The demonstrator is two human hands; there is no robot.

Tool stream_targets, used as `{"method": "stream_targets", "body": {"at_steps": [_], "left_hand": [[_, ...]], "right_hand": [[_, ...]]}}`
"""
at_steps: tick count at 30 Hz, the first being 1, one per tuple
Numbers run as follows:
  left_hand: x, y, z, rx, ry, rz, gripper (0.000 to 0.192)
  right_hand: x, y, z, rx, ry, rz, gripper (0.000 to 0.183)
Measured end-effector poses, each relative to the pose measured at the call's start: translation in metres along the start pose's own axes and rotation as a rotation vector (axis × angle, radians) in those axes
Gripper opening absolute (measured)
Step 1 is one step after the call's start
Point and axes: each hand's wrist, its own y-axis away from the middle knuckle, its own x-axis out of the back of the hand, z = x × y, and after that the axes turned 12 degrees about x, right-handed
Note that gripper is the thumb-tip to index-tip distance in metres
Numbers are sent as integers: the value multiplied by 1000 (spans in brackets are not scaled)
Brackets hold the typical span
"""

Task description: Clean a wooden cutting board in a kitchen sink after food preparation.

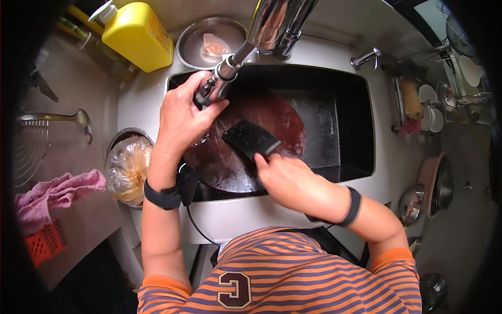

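Note:
With my left hand [184,110] I grip the metal pull-out spray head [219,78] of a kitchen faucet, over the left part of a black sink [355,129]. A large round reddish-brown cutting board [282,114] lies in the sink, its surface wet and shiny. My right hand [290,178] is closed on the handle of a cleaver [251,137], whose dark wide blade is over the middle of the board and points to the upper left. Whether the blade touches the board I cannot tell. The fingertips of my right hand are partly hidden.
Behind the sink are a yellow pump bottle [137,37], a metal bowl [184,43] with raw meat [214,45] and a small tap [364,59]. A bowl with a knotted plastic bag [129,168] stands left, near a pink cloth [62,192]. More bowls [411,204] are at the right.

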Motion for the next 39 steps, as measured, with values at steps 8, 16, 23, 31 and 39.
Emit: {"method": "stream_targets", "body": {"at_steps": [8, 16, 23, 31, 39], "left_hand": [[-30, -24, -9, -171, 180, -26, 40], [-26, -11, -14, -87, 163, -81, 45], [-35, -15, -5, -113, 212, -82, 45], [-43, -1, -7, -88, 269, -101, 25], [-46, 2, 0, -65, 224, -108, 26]], "right_hand": [[-41, -48, 95, -111, 116, 129, 35], [10, 37, 20, -65, 101, -70, 42], [25, 14, 21, -86, 66, -47, 16], [-13, 41, 50, -199, 110, 26, 36], [11, 81, -23, -197, 38, -160, 47]]}}
